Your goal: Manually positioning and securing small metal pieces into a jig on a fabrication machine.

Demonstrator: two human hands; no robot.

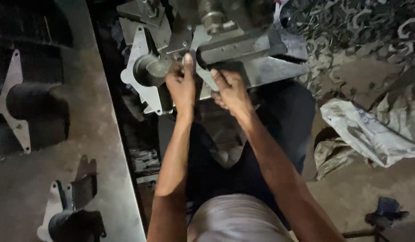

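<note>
My left hand [181, 85] is pinched shut on a thin, curved strip of pale sheet metal [203, 78], thumb pointing up along its upper edge, and my right hand [230, 89] clamps the same strip lower down, fingers curled over its right side. Both grasps are closed on that one piece; neither palm is free. The strip sits between my two hands, directly under the dark steel block of the press fixture [243, 47], and its long axis runs roughly upright and away from me, from near my right knuckles up toward the slot at the block's left end. My left hand is the nearer one to that slot; my right sits a little lower and closer to my body.

Just beside my left hand, touching or nearly touching the back of it, lies a bright stamped metal plate with a deep round cup and pointed lugs [147, 71]. Above it are more grey flat plates [142, 13], stacked unevenly. On the long grey steel bench [95, 134] to my left rest two similar cupped stampings [12, 96], [59, 215], well apart from my hands. To my right, on the dusty floor, lie a heap of small hooked metal offcuts [359, 27] and a crumpled white woven sack [368, 132]. My dark trousers [283, 121] fill the space below my wrists.
</note>
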